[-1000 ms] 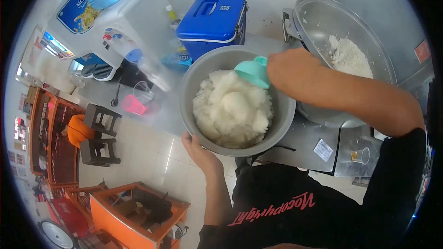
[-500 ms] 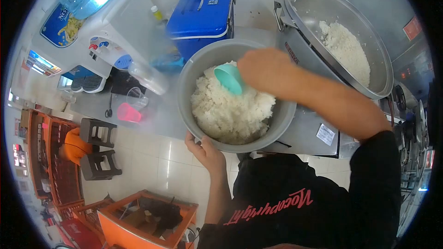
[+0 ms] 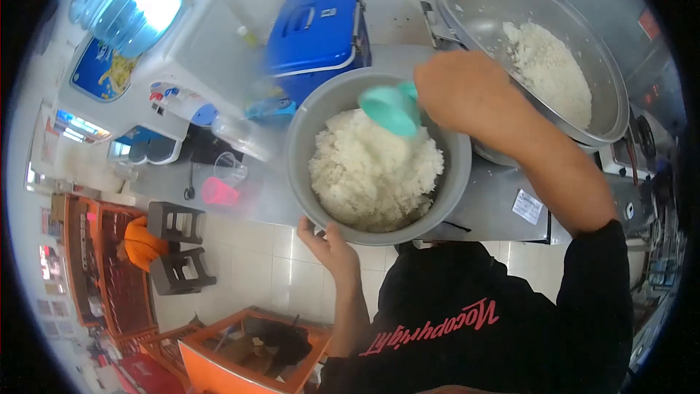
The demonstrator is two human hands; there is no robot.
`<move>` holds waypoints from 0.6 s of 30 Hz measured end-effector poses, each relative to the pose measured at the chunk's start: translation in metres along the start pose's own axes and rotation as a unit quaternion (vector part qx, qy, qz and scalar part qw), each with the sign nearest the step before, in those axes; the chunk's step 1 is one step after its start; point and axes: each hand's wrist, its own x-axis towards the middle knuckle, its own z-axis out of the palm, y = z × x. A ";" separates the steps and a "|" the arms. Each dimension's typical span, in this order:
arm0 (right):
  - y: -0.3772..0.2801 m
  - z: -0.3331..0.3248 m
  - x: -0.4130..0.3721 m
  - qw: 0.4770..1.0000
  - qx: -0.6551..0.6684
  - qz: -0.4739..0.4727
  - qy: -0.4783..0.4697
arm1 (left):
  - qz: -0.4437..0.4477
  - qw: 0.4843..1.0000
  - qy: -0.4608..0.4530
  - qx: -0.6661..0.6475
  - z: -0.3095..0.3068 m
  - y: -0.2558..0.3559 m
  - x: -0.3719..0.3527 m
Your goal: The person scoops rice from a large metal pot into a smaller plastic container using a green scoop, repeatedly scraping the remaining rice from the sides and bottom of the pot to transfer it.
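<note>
From the head view, the right grip (image 3: 456, 91), forearm slanting in from the right, clasps a turquoise scoop (image 3: 389, 111) above the cooked rice (image 3: 368, 175) in a grey pot (image 3: 456, 164). The left grip (image 3: 334, 252), fingers parted, is at the pot's near-left edge. Red lettering on the black T-shirt (image 3: 496, 350) reads "Nocopyright"; the white label (image 3: 527, 206) on the table (image 3: 496, 190) is too small to read.

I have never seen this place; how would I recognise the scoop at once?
Find the big grey bowl in front of the blue cooler box. It holds heaped white rice, and over the rice the right hand grips the scoop. Its turquoise colour sets it apart from bowl and rice.
</note>
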 end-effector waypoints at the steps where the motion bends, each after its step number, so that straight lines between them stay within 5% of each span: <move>1: 0.004 -0.007 -0.008 0.999 0.003 0.010 0.049 | 0.001 1.000 0.013 -0.014 0.000 0.003 0.004; 4: 0.010 0.013 -0.016 0.993 0.013 0.030 0.114 | 0.001 0.999 0.045 -0.008 -0.006 0.012 0.021; 6: 0.020 0.027 -0.025 0.987 0.061 0.025 0.144 | 0.149 0.979 0.082 0.112 -0.017 0.016 0.043; 8: 0.025 0.030 -0.032 0.979 0.106 0.000 0.176 | 0.186 0.958 0.091 0.197 -0.022 0.040 0.072; 10: 0.024 0.028 -0.044 0.958 0.170 0.085 0.216 | 0.384 0.835 -0.058 0.390 -0.019 0.057 0.108; 14: 0.035 0.039 -0.070 0.934 0.259 0.059 0.240 | 0.411 0.729 -0.121 0.534 0.034 0.088 0.158; 18: 0.047 0.043 -0.100 0.905 0.356 0.070 0.223 | 0.396 0.637 -0.162 0.641 0.048 0.050 0.201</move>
